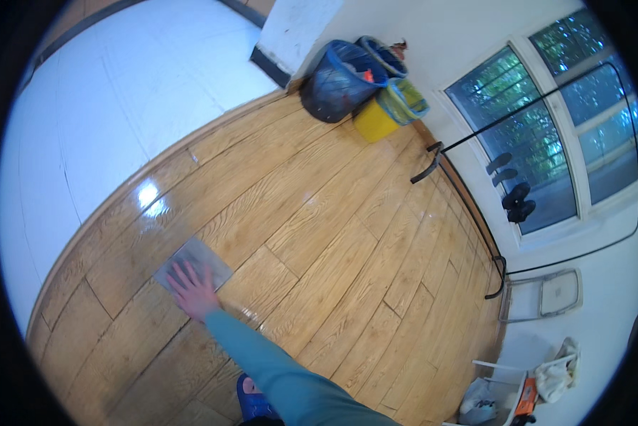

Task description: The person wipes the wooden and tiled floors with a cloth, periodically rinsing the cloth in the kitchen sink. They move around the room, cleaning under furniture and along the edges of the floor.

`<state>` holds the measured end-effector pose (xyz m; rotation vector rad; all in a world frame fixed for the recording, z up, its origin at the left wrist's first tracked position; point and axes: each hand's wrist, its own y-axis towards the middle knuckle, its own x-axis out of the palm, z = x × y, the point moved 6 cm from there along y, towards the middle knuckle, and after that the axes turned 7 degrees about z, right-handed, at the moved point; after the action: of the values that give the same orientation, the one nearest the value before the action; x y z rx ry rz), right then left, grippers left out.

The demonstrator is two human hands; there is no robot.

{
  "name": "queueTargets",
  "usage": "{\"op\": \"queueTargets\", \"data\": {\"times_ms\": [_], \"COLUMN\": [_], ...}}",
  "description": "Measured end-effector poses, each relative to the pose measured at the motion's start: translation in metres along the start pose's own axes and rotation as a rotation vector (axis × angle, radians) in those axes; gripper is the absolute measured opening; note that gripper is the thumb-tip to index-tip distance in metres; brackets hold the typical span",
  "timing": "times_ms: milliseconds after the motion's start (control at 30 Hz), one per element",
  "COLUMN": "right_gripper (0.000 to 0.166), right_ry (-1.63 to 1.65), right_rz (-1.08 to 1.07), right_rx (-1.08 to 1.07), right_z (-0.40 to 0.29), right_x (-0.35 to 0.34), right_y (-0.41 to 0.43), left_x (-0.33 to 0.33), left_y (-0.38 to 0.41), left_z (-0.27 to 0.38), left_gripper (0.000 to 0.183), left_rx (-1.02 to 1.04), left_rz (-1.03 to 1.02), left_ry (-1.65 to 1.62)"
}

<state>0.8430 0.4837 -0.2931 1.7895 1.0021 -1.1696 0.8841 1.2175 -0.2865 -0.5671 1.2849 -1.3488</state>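
Note:
Palm down and fingers spread, my left hand [195, 293] lies on a flat grey square piece [210, 256] on the wood-patterned floor [319, 234]. The picture does not settle whether the square is a cloth or a tile. My fingers do not wrap around it; part of it is covered by the hand. A teal sleeve [276, 351] covers the outstretched arm. Just beside the forearm, at the bottom of the view, is a foot in a blue slipper [249, 396]. My right hand is out of view.
A white raised surface [111, 106] borders the floor at left. By the wall stand a dark bin [327, 88] and a yellow bin [375, 120], both lined. At right are a black metal rack [471, 199], a folded chair [559, 292] and a white seat or stand with bags [479, 399].

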Motion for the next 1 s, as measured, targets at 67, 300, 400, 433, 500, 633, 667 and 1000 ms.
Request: {"op": "queueTargets", "data": {"times_ms": [67, 300, 400, 433, 500, 633, 667, 1000], "right_gripper": [0.058, 0.064, 0.066, 0.066, 0.067, 0.067, 0.067, 0.069], "right_ry": [-0.007, -0.198, -0.143, -0.16, -0.344, -0.347, -0.371, -0.127], "right_rz": [0.069, -0.043, -0.135, -0.121, -0.13, -0.291, -0.276, -0.175], "right_rx": [0.083, 0.752, 1.423, 1.528, 1.617, 1.281, 1.158, 0.135], "right_z": [0.028, 0.113, 0.088, 0.077, 0.067, 0.082, 0.09, -0.07], "right_x": [-0.035, -0.116, -0.12, -0.118, -0.104, -0.087, -0.08, 0.048], "right_y": [-0.064, -0.437, -0.522, -0.506, -0.521, -0.397, -0.354, 0.108], "left_x": [0.016, 0.083, 0.073, 0.061, 0.051, 0.057, 0.072, 0.017], "left_y": [0.007, 0.041, 0.051, 0.052, 0.07, -0.012, -0.028, -0.17], "left_z": [0.024, 0.094, 0.104, 0.103, 0.11, 0.115, 0.112, -0.004], "left_gripper": [0.085, 0.082, 0.081, 0.081, 0.081, 0.087, 0.087, 0.083], "left_rx": [0.038, 0.134, 0.175, 0.195, 0.212, 0.262, 0.252, 0.332], "left_rz": [-0.012, -0.101, -0.118, -0.12, -0.16, -0.185, -0.176, 0.048], "left_ry": [0.019, 0.141, 0.124, 0.091, 0.133, 0.371, 0.311, -0.126]}}
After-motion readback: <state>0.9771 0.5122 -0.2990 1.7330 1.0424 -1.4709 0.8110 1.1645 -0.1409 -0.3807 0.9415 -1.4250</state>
